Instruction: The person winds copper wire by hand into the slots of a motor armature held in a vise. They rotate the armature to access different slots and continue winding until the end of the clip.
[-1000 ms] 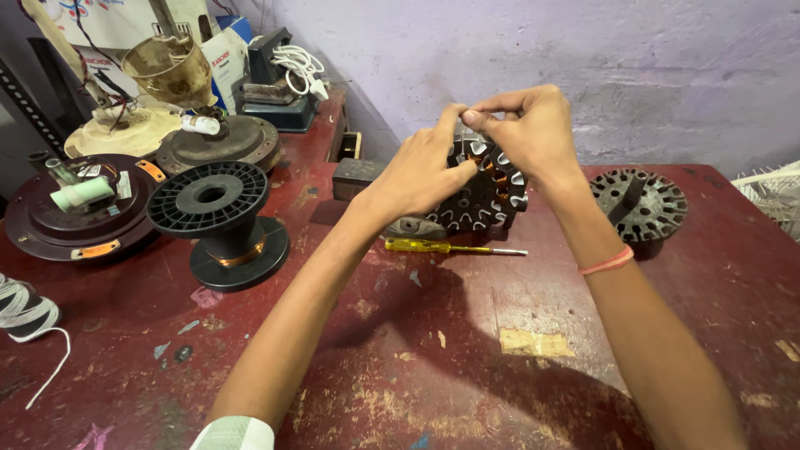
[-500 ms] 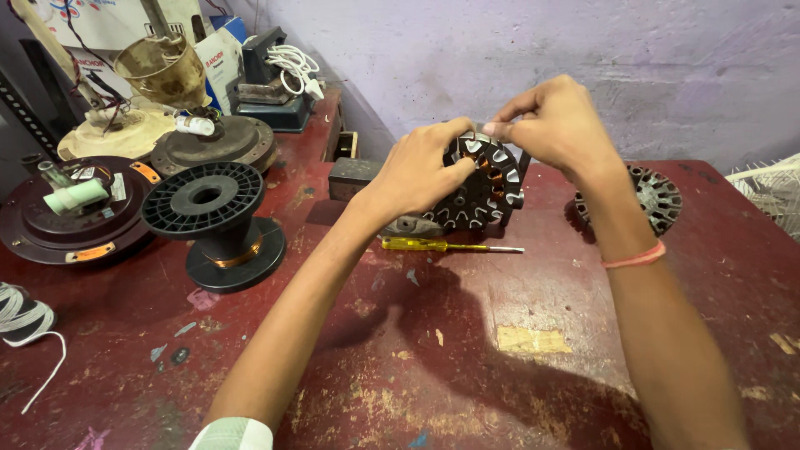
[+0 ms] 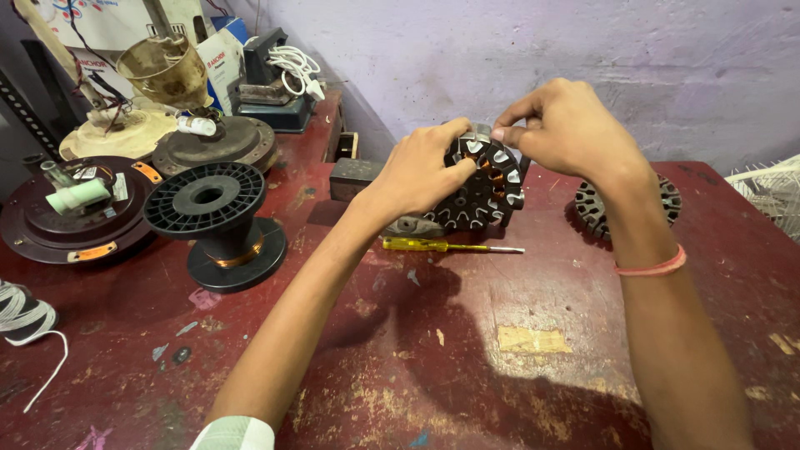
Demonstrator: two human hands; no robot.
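Note:
A round dark fan stator with metal teeth and some copper winding stands on edge on the red table. My left hand grips its left rim. My right hand pinches something thin at the stator's top edge with thumb and forefinger; what it pinches is too small to tell. A yellow-handled screwdriver lies flat on the table just below the stator.
A second bare stator lies behind my right forearm. A black spool of copper wire stands at the left, with fan motor housings and other parts behind it. A white cord lies at the left edge.
Both hands and the stator have shifted slightly right and up in view. My right hand's pinch moved along the stator's top edge.

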